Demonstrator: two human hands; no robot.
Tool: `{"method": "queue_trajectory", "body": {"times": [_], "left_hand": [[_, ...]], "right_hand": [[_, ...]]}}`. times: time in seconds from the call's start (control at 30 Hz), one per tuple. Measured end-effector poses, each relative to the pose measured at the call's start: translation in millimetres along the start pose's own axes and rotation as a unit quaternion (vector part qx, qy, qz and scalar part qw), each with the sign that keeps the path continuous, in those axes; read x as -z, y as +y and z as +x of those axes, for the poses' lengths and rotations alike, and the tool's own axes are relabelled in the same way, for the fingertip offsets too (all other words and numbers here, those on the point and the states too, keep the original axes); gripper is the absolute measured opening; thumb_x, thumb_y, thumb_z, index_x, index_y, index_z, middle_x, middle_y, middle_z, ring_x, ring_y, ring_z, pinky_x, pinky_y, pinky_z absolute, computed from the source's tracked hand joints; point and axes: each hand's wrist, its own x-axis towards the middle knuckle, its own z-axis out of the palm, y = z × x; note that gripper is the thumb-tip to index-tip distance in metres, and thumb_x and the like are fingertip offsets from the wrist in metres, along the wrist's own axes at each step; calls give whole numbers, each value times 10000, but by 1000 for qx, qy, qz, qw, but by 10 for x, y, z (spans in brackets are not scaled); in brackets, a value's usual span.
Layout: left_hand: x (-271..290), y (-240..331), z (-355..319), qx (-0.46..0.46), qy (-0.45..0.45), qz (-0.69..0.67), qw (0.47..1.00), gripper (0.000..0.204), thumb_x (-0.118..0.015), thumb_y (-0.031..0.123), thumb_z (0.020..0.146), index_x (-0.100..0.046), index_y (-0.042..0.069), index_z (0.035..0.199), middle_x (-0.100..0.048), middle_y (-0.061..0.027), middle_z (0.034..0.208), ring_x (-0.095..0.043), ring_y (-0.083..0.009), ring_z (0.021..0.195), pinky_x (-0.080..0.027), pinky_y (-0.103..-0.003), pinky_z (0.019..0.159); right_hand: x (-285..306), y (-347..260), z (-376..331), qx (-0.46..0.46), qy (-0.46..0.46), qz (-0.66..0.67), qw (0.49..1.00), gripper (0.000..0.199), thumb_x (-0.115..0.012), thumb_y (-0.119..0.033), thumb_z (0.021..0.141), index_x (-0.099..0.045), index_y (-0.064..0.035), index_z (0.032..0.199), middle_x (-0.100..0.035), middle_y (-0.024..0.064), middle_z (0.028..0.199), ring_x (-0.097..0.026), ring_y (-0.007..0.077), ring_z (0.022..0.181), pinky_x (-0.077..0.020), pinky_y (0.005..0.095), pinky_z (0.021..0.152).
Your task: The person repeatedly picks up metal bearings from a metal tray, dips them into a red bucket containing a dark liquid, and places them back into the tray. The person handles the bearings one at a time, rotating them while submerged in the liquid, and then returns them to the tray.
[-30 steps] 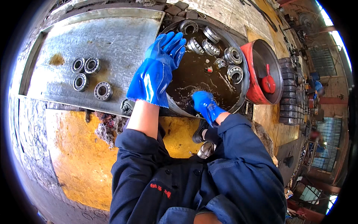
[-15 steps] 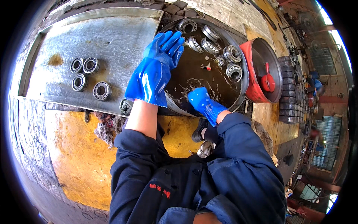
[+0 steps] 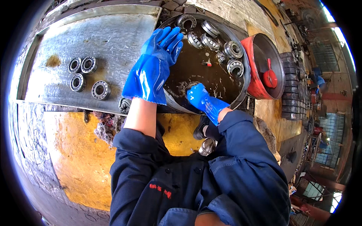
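Left hand [image 3: 161, 48], blue glove: at basin's 10 o'clock, fingers straight, slightly spread, no visible hold. Right hand [image 3: 199, 96], also gloved: 6 o'clock, fingers curled at the liquid [image 3: 188, 66]; can't tell if it grips anything. Roller bearings [image 3: 210, 42] sit 11 to 3 o'clock in the round metal basin [image 3: 247, 77], murky brown liquid around them. Steel tray [image 3: 109, 41] at 9: scratched, brown-stained, carrying four bearings [image 3: 106, 92]. Red tub [image 3: 253, 86] at 3, red scoop [image 3: 269, 79] inside. Worn yellow flooring [image 3: 79, 158] at 7. Cluttered workshop [image 3: 335, 90] beyond, 3 o'clock.
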Motion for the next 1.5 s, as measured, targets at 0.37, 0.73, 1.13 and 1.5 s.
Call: {"method": "queue_trajectory", "body": {"times": [0.37,0.73,1.13,1.5], "left_hand": [[8,-21,-63,-4,-14,17,1000,474,-455,315,1042,-460,28,1418,-522,-174,1444,-542,-339,1296,-518,-442,1011],[-37,-84,-24,19,11,48,999,503,-470,311,1038,-426,23,1448,-467,-180,1491,-490,-342,1348,-472,-436,1074],[-43,-191,49,42,23,36,998,499,-510,317,1019,-441,48,1434,-524,-181,1438,-556,-330,1280,-524,-417,1012],[-87,-153,-21,54,60,31,996,469,-507,335,1018,-485,68,1404,-576,-165,1389,-603,-332,1220,-553,-422,955]], "right_hand": [[-71,-104,2,-144,79,149,975,190,-639,-205,794,-756,-65,847,-721,194,881,-708,365,822,-546,480,670],[116,131,-215,-68,170,300,936,278,-679,-352,774,-749,-104,878,-712,200,949,-681,415,891,-553,497,760],[-714,1667,-284,-459,442,406,655,447,-711,-426,832,-722,7,940,-740,154,925,-699,294,871,-522,390,826],[-705,1778,-6,-489,426,368,666,399,-706,-372,838,-718,5,970,-736,142,943,-692,280,861,-521,380,806]]}}
